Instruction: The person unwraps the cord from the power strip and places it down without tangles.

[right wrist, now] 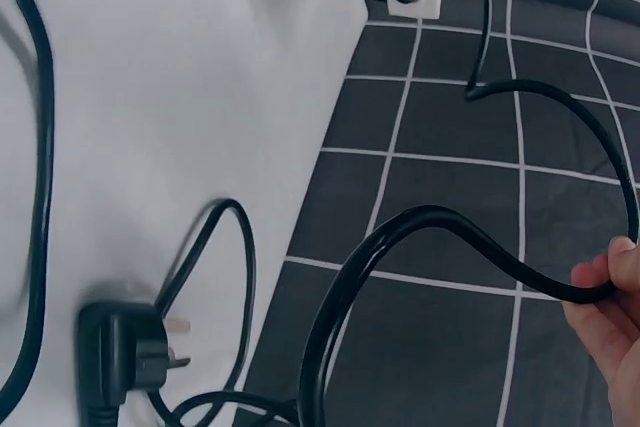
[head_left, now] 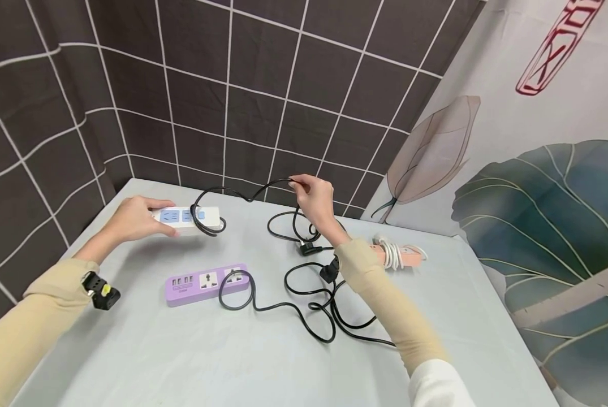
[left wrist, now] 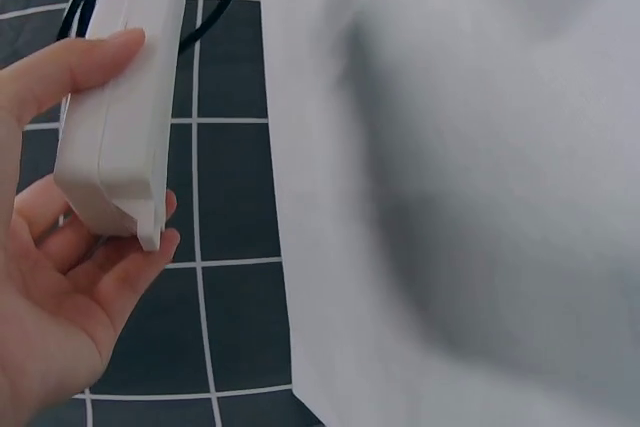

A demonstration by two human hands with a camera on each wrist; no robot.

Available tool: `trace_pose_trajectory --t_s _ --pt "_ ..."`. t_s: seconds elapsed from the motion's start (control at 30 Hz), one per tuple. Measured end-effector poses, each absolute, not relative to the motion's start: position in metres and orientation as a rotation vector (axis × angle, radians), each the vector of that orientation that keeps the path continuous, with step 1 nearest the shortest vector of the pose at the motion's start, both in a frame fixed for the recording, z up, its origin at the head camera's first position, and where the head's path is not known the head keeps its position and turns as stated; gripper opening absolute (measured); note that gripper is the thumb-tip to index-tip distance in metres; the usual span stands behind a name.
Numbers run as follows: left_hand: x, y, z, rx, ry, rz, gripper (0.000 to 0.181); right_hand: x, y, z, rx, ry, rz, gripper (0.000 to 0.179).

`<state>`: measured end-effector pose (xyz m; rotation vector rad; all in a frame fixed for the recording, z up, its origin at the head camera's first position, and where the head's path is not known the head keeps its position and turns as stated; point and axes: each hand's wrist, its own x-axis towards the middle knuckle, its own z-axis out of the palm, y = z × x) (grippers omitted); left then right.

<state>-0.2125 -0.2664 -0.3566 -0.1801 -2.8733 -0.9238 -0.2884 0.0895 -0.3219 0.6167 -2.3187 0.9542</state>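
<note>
My left hand (head_left: 139,219) grips the end of a white power strip (head_left: 210,217) with blue sockets, held above the table. In the left wrist view the thumb lies on one face of the white power strip (left wrist: 130,117) and the fingers curl behind it. Black cord loops around the strip's other end. Between thumb and fingertips my right hand (head_left: 315,200) pinches that black cord (head_left: 250,199), raised off the table. Its slack drops to a black plug (head_left: 309,248) on the table; the plug's prongs show in the right wrist view.
A purple power strip (head_left: 192,287) lies nearer on the table (head_left: 207,362), its black cord trailing right in loops. Beneath my right forearm sits an orange power strip (head_left: 412,258) wrapped in white cord (head_left: 392,254). A dark gridded curtain (head_left: 263,68) hangs behind.
</note>
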Motion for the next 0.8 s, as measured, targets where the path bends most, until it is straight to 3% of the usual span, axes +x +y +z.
trace_pose_trajectory --t_s 0.47,0.8 --pt "-0.213 -0.275 -0.362 0.161 -2.757 -0.964 0.073 -0.269 0.114 -0.324 0.695 -2.276 0.913 0.014" --pt "-0.210 -0.276 -0.360 0.333 -2.658 -1.174 0.075 -0.277 0.135 -0.336 0.612 -2.353 0.812 0.012"
